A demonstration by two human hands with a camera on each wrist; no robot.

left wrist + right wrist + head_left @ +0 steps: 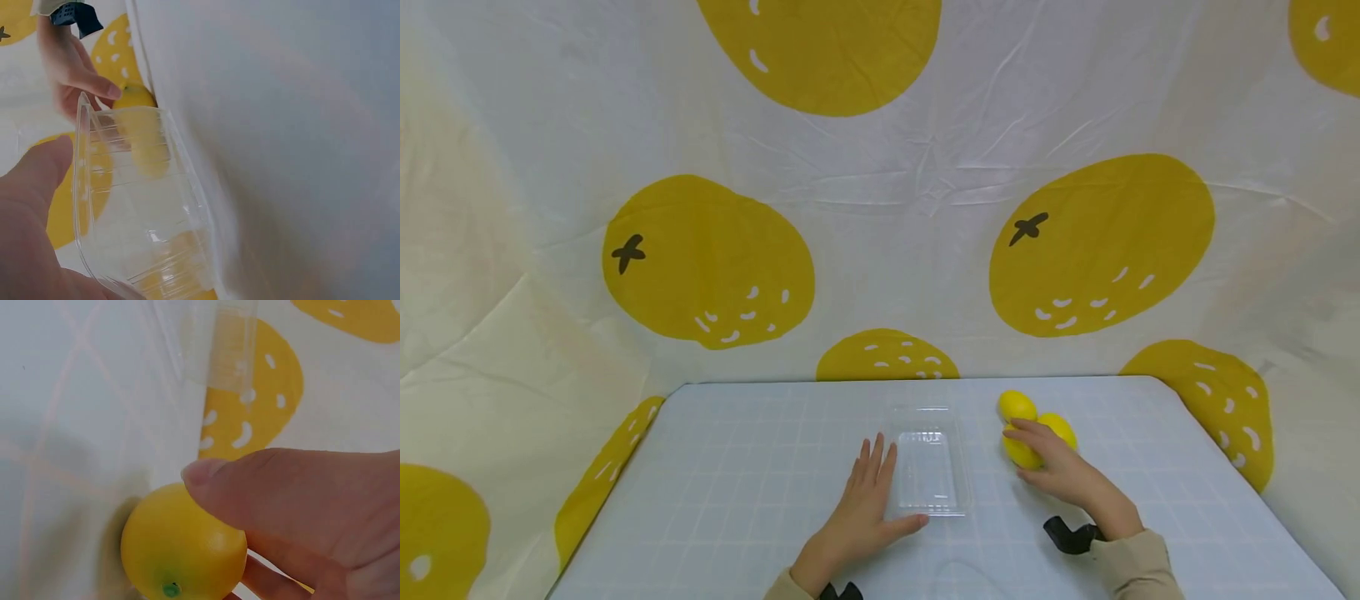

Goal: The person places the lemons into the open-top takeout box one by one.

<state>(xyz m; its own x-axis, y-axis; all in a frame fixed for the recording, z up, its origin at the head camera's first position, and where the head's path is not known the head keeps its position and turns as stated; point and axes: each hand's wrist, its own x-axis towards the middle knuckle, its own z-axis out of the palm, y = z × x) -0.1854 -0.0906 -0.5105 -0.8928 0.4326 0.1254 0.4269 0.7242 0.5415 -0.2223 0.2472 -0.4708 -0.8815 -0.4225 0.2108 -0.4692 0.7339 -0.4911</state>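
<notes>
A clear plastic box stands on the table with its hollow side up. My left hand lies along its left side, fingers straight and thumb stretched toward the near edge; the left wrist view shows the box close beside the thumb. To the right, my right hand grips the nearest yellow lemon between thumb and fingers. In the right wrist view that lemon has a green stem end, and the thumb presses its upper side. The fingertips behind it are partly hidden.
Two more lemons sit against the held one: one farther back and one to its right. A pale checked cloth covers the table. Behind hangs a white curtain printed with large yellow fruit.
</notes>
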